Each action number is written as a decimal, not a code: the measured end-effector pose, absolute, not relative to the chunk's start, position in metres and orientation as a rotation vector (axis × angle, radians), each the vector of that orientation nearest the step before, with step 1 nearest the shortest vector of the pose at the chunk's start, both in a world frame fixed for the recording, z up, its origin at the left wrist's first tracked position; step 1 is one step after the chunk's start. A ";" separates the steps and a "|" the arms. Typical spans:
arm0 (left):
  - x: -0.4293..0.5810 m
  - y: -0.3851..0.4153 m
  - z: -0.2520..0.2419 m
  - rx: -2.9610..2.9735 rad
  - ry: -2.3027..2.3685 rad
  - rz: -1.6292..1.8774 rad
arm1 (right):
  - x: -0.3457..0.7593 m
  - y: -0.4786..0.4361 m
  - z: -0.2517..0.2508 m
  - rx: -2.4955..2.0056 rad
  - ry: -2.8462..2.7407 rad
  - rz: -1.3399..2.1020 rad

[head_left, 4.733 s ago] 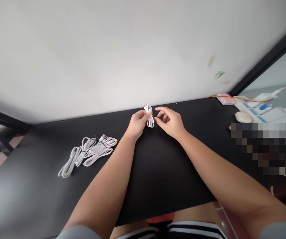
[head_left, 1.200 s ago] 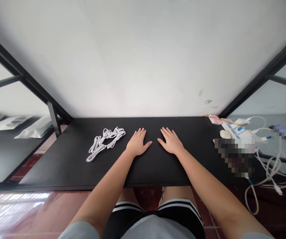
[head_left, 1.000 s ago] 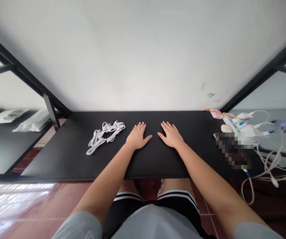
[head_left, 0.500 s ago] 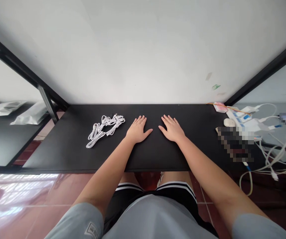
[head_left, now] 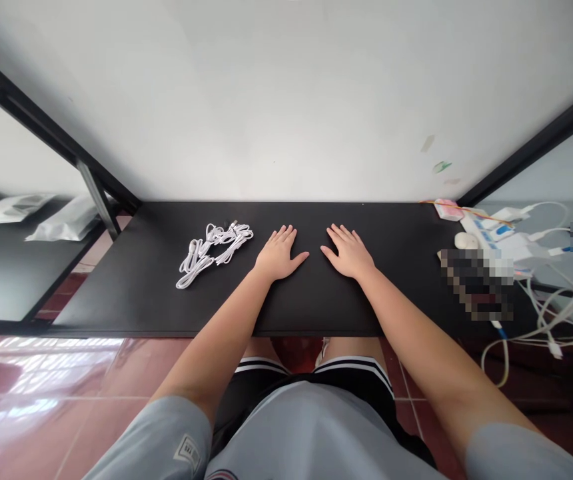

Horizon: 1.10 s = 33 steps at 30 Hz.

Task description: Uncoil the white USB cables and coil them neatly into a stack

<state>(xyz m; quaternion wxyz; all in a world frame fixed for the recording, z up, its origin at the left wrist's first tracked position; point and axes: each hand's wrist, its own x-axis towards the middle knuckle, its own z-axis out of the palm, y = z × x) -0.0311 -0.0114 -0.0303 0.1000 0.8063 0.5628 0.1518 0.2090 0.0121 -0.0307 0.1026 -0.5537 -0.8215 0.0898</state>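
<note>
My left hand (head_left: 277, 255) lies palm down on the black tabletop (head_left: 311, 303), fingers stretched forward and thumb out to the side. Flat on the same surface, my right hand (head_left: 349, 253) has its fingers spread, its thumb pointing toward the left one. Neither holds anything, and a gap of bare tabletop separates them. Left of my left hand, not touched by it, are bundled white cables (head_left: 215, 250) with loops folded together. Their separate strands are hard to tell apart.
At the table's right end a white power strip (head_left: 481, 228) carries plugged-in chargers (head_left: 521, 245) and tangled white cords (head_left: 549, 320). A pixelated phone-like object (head_left: 476, 283) lies in front. Plastic bags (head_left: 66, 220) rest on a surface beyond the left frame bar (head_left: 97, 199). A white wall (head_left: 286, 100) rises behind.
The view has shifted slightly, so the table edge appears a little higher and its contents a little further right. Both hands stay flat in the same place on the table.
</note>
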 end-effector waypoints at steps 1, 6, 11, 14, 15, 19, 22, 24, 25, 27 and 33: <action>-0.031 -0.011 -0.031 2.384 1.664 0.451 | 0.209 0.012 -0.031 -1.633 -2.426 0.267; -0.031 -0.011 -0.032 2.392 1.661 0.464 | 0.209 0.012 -0.030 -1.633 -2.420 0.260; -0.031 -0.011 -0.032 2.388 1.661 0.469 | 0.209 0.012 -0.030 -1.632 -2.422 0.250; -0.031 -0.012 -0.031 2.390 1.659 0.472 | 0.209 0.012 -0.030 -1.631 -2.428 0.232; -0.031 -0.012 -0.031 2.391 1.658 0.477 | 0.209 0.012 -0.030 -1.632 -2.429 0.225; -0.031 -0.012 -0.028 2.387 1.643 0.523 | 0.209 0.011 -0.029 -1.637 -2.433 0.220; -0.038 -0.017 -0.019 2.401 1.679 0.593 | 0.210 0.011 -0.028 -1.635 -2.434 0.232; -0.048 -0.025 -0.011 2.398 1.778 0.641 | 0.210 0.011 -0.028 -1.637 -2.432 0.240; -0.055 -0.031 -0.006 2.379 1.854 0.662 | 0.210 0.011 -0.028 -1.637 -2.431 0.242; -0.071 -0.044 0.003 2.330 2.034 0.688 | 0.210 0.011 -0.028 -1.634 -2.428 0.242; -0.114 -0.068 0.010 2.161 2.411 0.470 | 0.211 0.013 -0.031 -1.613 -2.416 0.237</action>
